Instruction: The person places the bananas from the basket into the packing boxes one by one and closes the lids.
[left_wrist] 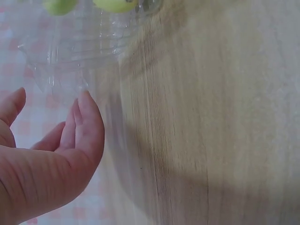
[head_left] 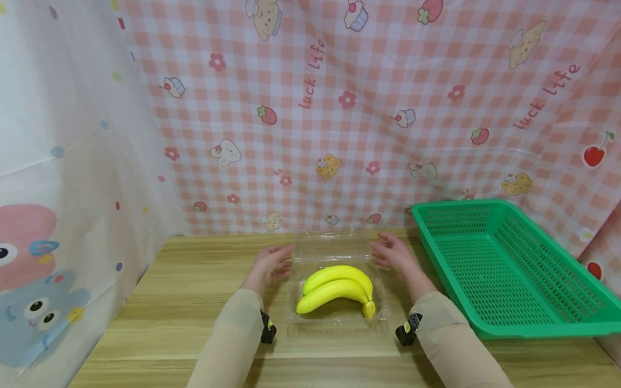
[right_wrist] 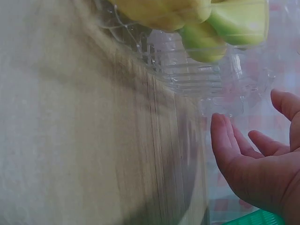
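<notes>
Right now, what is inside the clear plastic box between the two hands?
Inside the clear rectangular plastic box lies a bunch of curved yellow bananas, at least two. Seen from above, they cover whatever is directly beneath them, so that stays hidden.

In the head view, your left hand (head_left: 273, 263) and right hand (head_left: 397, 256) are slightly blurred, and you cannot tell there whether either touches the box (head_left: 332, 249), whose clear edges are hard to trace. The bottom edge cuts off your sleeves (head_left: 228, 339) and the table (head_left: 145, 323); the right edge clips the basket (head_left: 538, 330). Both wrist views crop your hands at the side and the bananas (left_wrist: 115, 4) at the top; the right one gives you only a basket corner.
</notes>
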Motion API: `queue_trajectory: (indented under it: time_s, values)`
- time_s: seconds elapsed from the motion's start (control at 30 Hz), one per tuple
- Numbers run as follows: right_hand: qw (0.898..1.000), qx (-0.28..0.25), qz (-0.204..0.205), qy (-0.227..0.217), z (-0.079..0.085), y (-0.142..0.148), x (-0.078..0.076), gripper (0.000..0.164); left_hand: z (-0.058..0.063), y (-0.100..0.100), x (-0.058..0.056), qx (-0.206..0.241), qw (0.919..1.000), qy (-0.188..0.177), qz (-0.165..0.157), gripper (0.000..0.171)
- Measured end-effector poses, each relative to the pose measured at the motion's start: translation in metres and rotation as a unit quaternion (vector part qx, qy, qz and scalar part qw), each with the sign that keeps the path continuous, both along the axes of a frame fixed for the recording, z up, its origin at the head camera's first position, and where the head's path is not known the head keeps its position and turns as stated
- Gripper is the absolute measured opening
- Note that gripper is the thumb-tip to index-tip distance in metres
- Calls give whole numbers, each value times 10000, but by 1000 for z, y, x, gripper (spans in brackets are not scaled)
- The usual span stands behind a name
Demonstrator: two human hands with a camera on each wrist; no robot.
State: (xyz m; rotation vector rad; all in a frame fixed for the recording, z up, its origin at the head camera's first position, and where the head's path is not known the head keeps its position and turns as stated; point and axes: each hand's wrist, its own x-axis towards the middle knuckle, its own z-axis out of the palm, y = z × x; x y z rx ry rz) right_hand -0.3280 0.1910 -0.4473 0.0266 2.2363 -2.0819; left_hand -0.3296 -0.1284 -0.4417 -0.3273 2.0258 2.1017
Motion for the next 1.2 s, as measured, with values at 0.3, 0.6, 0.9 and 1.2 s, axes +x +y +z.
queue_trajectory:
  time_s: [0.3, 0.6, 0.9, 1.2]
  values:
    - [9990, -179, 248, -319, -2, 1, -5, 66, 2, 2, -4, 78, 9998, -150, -56, 61]
    - [9977, -321, 340, -495, -3, -1, -9, 64, 0, 5, -9, 13, 9998, -148, -157, 56]
    - [9953, -548, 413, -689, -6, -3, -14, 63, 0, 7, -10, 80, 9994, -130, -318, 53]
    - [9947, -667, 317, -709, -7, -3, -16, 62, 0, 8, -12, 556, 9976, -138, -394, 55]
